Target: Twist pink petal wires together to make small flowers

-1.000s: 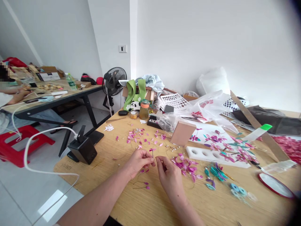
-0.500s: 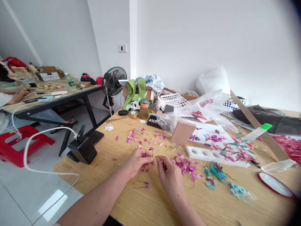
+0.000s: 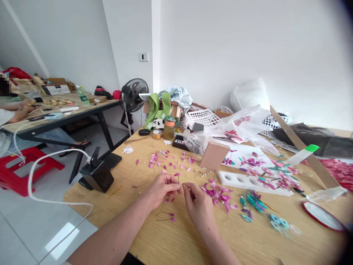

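My left hand (image 3: 165,189) is closed in a pinch on the thin stem of a small pink petal flower (image 3: 178,175), which stands upright above the fingertips. Just to its right, my right hand (image 3: 197,198) has thumb and forefinger pressed together close to the stem. Anything between those fingertips is too fine to make out. Beside my right hand lies a heap of pink petals (image 3: 220,197) on wires. A few purple buds (image 3: 172,216) on thin stems rest below my left hand. More loose petals (image 3: 157,159) are scattered beyond both hands.
A wooden block (image 3: 214,156) stands behind the petals, near a white foam strip (image 3: 237,179) with holes and finished flower sprays (image 3: 284,180). Teal bundles (image 3: 255,201) and blue spools (image 3: 279,221) lie to the right. A black power cube (image 3: 97,176) sits at the left edge. A co-worker's arm (image 3: 19,112) shows far left.
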`<state>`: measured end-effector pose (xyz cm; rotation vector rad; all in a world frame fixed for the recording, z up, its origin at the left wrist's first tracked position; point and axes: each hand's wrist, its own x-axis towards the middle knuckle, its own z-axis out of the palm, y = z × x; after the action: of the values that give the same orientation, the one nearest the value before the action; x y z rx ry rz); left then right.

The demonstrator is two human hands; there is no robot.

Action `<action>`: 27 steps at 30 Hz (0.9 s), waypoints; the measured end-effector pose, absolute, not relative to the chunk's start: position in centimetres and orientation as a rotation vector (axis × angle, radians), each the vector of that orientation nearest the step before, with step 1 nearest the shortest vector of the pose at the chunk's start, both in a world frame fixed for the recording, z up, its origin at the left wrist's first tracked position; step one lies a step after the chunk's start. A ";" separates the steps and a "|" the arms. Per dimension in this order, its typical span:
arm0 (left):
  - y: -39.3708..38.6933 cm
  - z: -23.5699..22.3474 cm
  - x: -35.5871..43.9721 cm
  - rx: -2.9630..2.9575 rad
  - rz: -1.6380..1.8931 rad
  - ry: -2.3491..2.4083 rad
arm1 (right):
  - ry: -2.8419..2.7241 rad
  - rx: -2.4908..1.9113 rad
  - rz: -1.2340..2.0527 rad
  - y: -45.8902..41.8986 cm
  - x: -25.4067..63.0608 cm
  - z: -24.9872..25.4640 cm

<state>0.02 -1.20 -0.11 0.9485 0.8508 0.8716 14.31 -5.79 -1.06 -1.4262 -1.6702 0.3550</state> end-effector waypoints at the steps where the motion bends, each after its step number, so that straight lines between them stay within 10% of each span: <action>1: -1.2 -0.1 0.0 0.950 0.872 0.846 | -1.669 -1.426 0.358 -5.8 14.3 -1.1; 27: -1.2 0.2 0.1 0.839 0.980 0.875 | -1.647 -1.416 0.331 -5.9 14.3 -1.0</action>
<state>0.06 -1.22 0.23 0.8387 0.8749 0.9801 14.25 -5.91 -0.96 -1.4157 -1.6474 0.3311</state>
